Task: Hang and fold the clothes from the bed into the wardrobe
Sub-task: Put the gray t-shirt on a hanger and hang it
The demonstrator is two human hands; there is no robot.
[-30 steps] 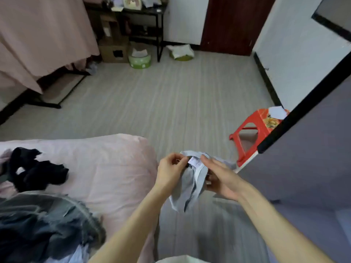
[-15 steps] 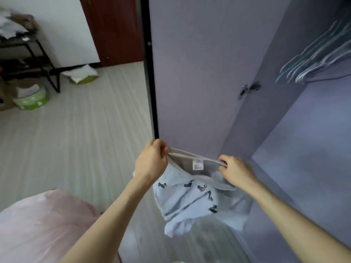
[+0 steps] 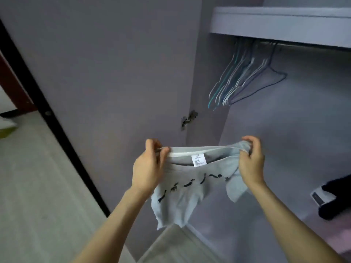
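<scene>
Arms: two bare forearms rise from 6 o'clock, the left from lower left, the right from lower right, both reaching toward the middle of the view.
Left hand (image 3: 150,168): fingers and thumb curled, pinching the left end of the shirt's neckband; knuckles face the camera.
Right hand (image 3: 250,160): fingers curled over a bunched fold at the right end of the neckband, thumb beneath, gripping it.
Shirt (image 3: 182,194): pale grey, held up in the air at the centre, stretched between the two hands at the neck; a row of small black figures runs across it; the body hangs loose toward 6 o'clock, crumpled at the lower edge, touching nothing else.
Label (image 3: 199,160): white tag inside the neckband, between the hands.
Floor (image 3: 38,196): light striped boards at 8 o'clock, and a strip at 6 o'clock below the shirt.
Door (image 3: 114,73): open wardrobe door, lilac-grey, black edge running from 10 to 7 o'clock, behind the left hand.
Hinge (image 3: 189,119): metal, at 12 o'clock just above the shirt, where door meets wardrobe.
Wardrobe (image 3: 284,130): open, lilac-grey inside, filling 1 to 5 o'clock behind the right hand.
Dark item (image 3: 336,198): black cloth with a white piece beside it, on the wardrobe floor at 4 o'clock; what it is cannot be told.
Hangers (image 3: 241,78): a bunch of thin bare ones on the rail at 1 o'clock.
Shelf (image 3: 281,21): directly above the hangers.
</scene>
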